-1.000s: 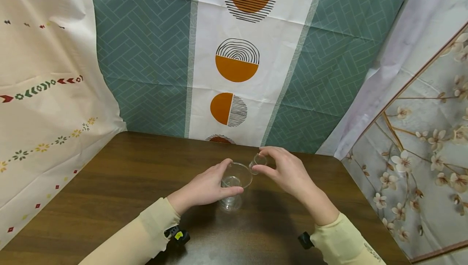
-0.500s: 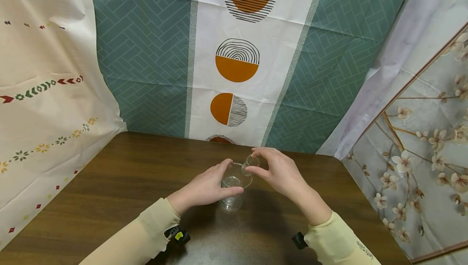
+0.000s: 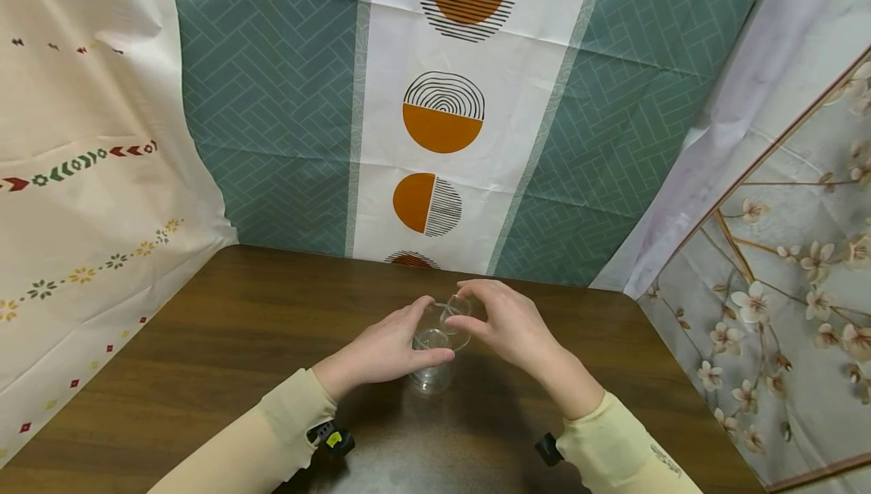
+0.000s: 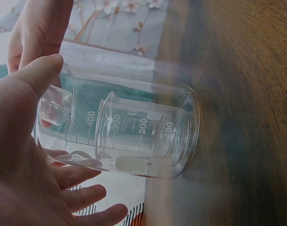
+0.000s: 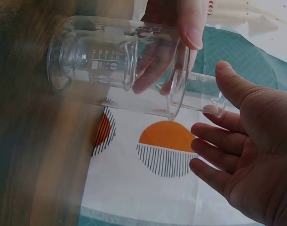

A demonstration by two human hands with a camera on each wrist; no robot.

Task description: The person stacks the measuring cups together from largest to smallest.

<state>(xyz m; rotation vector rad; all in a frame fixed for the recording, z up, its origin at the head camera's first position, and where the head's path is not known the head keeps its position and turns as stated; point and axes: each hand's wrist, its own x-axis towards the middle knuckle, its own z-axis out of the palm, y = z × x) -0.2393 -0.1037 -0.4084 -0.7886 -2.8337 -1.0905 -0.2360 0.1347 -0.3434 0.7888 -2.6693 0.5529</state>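
Note:
A large clear glass beaker (image 4: 190, 127) stands upright on the table, with a medium beaker (image 4: 139, 134) standing inside it. My left hand (image 3: 388, 346) grips the large beaker near its rim, thumb on the near side and fingers on the far side. Between thumb and index finger, my right hand (image 3: 506, 324) pinches a small glass beaker (image 5: 204, 92) by its upper end; its other fingers are spread. In the right wrist view, the small beaker's lower end is at the mouth of the large one, above the medium beaker.
The dark wooden table (image 3: 258, 312) reaches back to a green and white patterned cloth (image 3: 286, 100). A cream cloth (image 3: 102, 138) hangs at the left, a floral one (image 3: 769, 312) at the right. Each wrist wears a small black device.
My right hand has moved left and slightly down, bringing the small beaker from beside the large beaker's rim to its mouth. My left hand has stayed in place.

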